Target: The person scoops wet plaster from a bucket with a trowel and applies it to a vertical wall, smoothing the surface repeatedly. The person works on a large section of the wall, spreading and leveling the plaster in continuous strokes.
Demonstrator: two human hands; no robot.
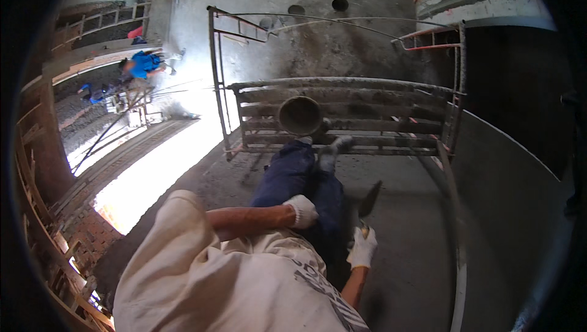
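Note:
My right hand (362, 249), in a white knit glove, is closed round the handle of a trowel (370, 199). The trowel's dark blade points up and away, beside my right leg. My left hand (302, 211), gloved the same way, rests curled against the front of my dark blue trousers (284, 176). Its fingers are folded under, so whatever they may hold is hidden. Ahead of my feet, a round dark bucket (299, 115) stands on the slats of a metal scaffold (379, 82); its inside looks dark.
The scaffold's frame rises on both sides, with a long pole (455, 228) running along my right. A smooth grey wall (507, 173) stands beyond it. Glaring light fills an opening (159, 167) at left, where a person in blue (145, 64) is far below. Two round containers (340, 5) sit on the far floor.

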